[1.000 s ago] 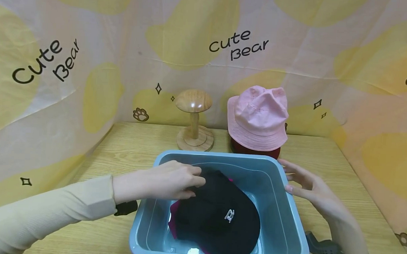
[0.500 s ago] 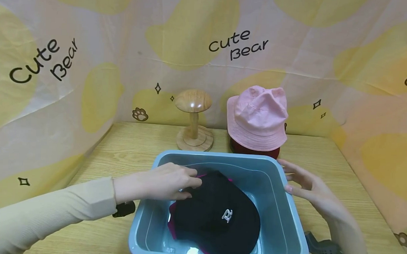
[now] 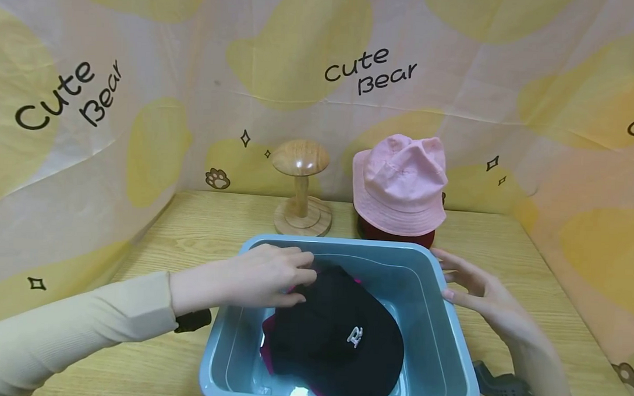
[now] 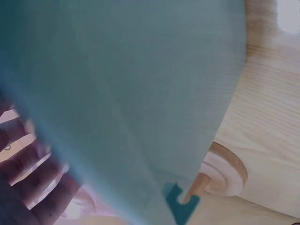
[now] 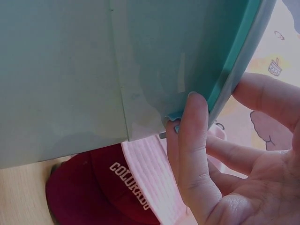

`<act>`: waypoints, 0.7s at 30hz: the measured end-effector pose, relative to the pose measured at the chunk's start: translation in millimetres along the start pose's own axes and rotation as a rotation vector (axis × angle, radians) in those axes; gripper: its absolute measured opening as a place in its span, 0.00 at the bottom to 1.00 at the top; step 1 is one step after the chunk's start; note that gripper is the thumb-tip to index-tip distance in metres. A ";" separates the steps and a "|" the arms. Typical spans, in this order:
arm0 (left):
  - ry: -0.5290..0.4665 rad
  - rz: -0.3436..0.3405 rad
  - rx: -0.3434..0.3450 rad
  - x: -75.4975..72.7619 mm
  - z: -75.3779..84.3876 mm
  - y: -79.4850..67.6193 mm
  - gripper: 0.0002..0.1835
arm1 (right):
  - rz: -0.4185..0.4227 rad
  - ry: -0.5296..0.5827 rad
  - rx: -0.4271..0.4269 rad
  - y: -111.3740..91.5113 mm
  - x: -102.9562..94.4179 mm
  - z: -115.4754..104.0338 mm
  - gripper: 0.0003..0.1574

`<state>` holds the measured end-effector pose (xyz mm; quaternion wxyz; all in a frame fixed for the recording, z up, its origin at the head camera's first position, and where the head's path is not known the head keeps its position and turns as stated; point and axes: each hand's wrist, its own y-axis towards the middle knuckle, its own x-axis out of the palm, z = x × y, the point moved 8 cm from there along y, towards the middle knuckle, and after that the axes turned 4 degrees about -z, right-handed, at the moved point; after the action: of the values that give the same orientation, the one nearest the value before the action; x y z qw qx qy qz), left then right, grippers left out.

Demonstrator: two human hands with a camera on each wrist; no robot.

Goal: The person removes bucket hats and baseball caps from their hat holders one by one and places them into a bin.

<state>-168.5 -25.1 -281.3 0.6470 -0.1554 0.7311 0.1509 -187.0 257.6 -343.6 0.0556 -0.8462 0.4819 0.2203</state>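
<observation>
A light blue plastic tub [image 3: 448,342] stands on the table. Inside it lies a black baseball cap [image 3: 363,363] with a small white letter on its front and magenta fabric [image 3: 267,359] showing at its edge. My left hand [image 3: 272,275] reaches over the tub's left side, fingers loosely bent and spread at the cap's back left. In the left wrist view its fingers [image 4: 35,171] show beyond the tub's rim. With thumb and fingers, my right hand [image 3: 476,288] grips the tub's right rim near the far corner; the right wrist view shows the fingers [image 5: 194,136] against the outer wall.
Behind the tub stands a wooden hat stand [image 3: 301,203] with a domed top. To its right, a pink bucket hat [image 3: 401,183] sits over a maroon cap [image 5: 79,185] lettered COLORADO. A patterned cloth [image 3: 290,63] hangs along the back and both sides.
My left hand dips slightly toward the left and then rises a little over the cap. The cap shifts barely; my right hand stays on the rim.
</observation>
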 end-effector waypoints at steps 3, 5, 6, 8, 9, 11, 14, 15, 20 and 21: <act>0.012 0.015 0.007 -3.9 0.6 1.1 0.11 | -0.001 0.003 -0.002 0.5 0.3 0.0 0.38; 0.025 0.024 0.012 -6.6 0.9 1.9 0.10 | -0.002 0.003 -0.006 0.8 0.4 0.1 0.38; 0.033 0.029 0.015 -8.0 1.0 2.4 0.10 | -0.001 0.001 -0.006 0.8 0.3 0.2 0.38; 0.047 0.043 0.022 -12.1 1.2 3.5 0.10 | 0.001 -0.002 -0.004 0.9 0.0 0.7 0.38; 0.055 0.050 0.026 -14.3 1.2 4.2 0.10 | 0.002 -0.004 -0.002 0.8 -0.2 1.0 0.38; 0.065 0.064 0.034 -18.8 1.0 5.6 0.10 | 0.004 -0.007 -0.001 0.8 -0.6 1.5 0.38; 0.075 0.079 0.041 -24.2 -0.7 7.5 0.09 | 0.006 -0.010 -0.003 0.9 -0.9 1.8 0.38; 0.076 0.082 0.041 -25.7 -1.5 7.9 0.09 | 0.006 -0.010 -0.004 0.9 -0.9 1.9 0.38; 0.126 0.119 0.061 -33.3 -3.1 11.1 0.08 | 0.004 -0.004 -0.010 0.9 -0.7 1.6 0.38; 0.140 0.125 0.067 -34.9 -3.1 12.0 0.08 | 0.002 -0.003 -0.012 1.0 -0.6 1.4 0.38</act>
<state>-172.3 -14.4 -246.0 0.5883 -0.0978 0.7875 0.1555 -188.6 258.0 -344.6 0.0511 -0.8456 0.4816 0.2243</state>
